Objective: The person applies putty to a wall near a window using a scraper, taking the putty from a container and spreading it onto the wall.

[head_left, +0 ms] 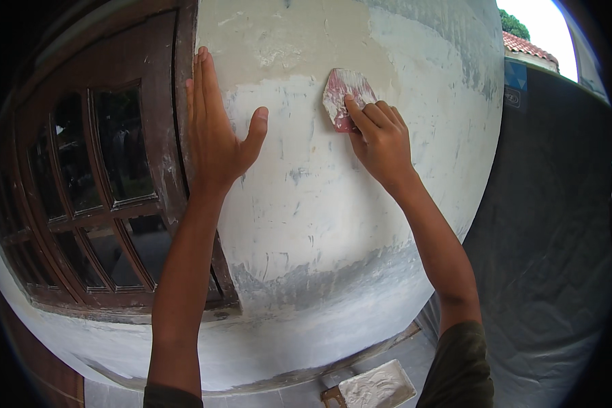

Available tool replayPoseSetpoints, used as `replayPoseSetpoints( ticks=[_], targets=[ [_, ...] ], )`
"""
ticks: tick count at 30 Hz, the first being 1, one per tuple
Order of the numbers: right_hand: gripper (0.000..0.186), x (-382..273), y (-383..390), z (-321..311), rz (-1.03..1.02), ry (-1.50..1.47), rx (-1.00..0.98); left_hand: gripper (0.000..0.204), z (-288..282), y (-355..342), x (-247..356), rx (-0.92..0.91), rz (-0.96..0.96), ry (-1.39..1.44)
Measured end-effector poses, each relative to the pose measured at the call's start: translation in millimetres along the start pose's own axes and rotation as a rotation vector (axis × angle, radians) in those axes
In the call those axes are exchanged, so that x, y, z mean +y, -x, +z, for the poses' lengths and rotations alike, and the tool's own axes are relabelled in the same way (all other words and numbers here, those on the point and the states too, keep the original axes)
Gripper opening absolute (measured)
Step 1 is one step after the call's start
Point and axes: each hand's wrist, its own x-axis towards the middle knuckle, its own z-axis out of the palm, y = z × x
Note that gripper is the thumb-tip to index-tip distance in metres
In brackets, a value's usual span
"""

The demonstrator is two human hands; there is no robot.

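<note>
My left hand (214, 146) lies open at the edge of the brown wooden window frame (185, 27), fingers pointing up and thumb spread over the wall. In my right hand (386, 143) is a flat red putty scraper (340, 95), its face smeared with white filler. The index finger presses along its back, and the blade is against or very near the wall (299, 204). Above the scraper, a beige, smoother coat (306, 41) covers the upper wall. Lower down the surface is white with grey scuffs and scratches.
To the left is a window with several dark panes (122, 139). Near the floor at the lower right sits a tray (409, 389) of white filler, with a brown piece (332, 398) at its left end. A dark plastic sheet (544, 238) hangs on the right.
</note>
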Motion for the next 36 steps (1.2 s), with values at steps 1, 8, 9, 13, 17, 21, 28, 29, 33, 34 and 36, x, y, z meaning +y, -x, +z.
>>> replayPoseSetpoints(
  ticks=[1, 8, 9, 13, 17, 21, 28, 29, 33, 34, 36],
  targets=[
    [0.047, -1, 1, -1, -0.008, -0.027, 0.036, 0.094, 1, -1, 0, 0.000, 0.005, -0.004],
    [0.042, 34, -85, 11, -0.024, 0.047, 0.198, 0.094, 0, -1, 1, -0.008, 0.000, 0.001],
    [0.040, 39, -95, 12, -0.037, 0.082, 0.214, 0.094, 1, -2, 3, -0.009, 0.002, 0.004],
    [0.044, 43, -115, 20, -0.041, 0.130, 0.131, 0.094, 0, -1, 2, -0.008, 0.004, -0.008],
    [0.041, 34, -97, 27, -0.061, 0.104, 0.082, 0.094, 0, -1, 1, -0.003, 0.005, 0.003],
    [0.041, 15, -64, 20, -0.042, 0.061, 0.014, 0.094, 0, -1, 0, -0.001, 0.011, 0.009],
    [0.049, -20, -10, -4, -0.007, -0.022, -0.016, 0.092, 2, -1, 2, 0.012, 0.012, -0.004],
    [0.046, -25, -5, -6, -0.008, -0.060, -0.033, 0.092, 1, 0, 1, 0.012, 0.010, -0.008],
    [0.045, -10, -27, -12, -0.017, -0.044, 0.070, 0.092, -1, -1, 1, 0.005, 0.016, -0.004],
    [0.045, 2, -39, -6, -0.011, -0.014, 0.142, 0.093, 0, -1, 1, -0.001, 0.014, 0.001],
    [0.040, 25, -66, 1, 0.014, 0.039, 0.168, 0.094, 0, 0, 0, -0.008, 0.011, 0.003]
  ],
)
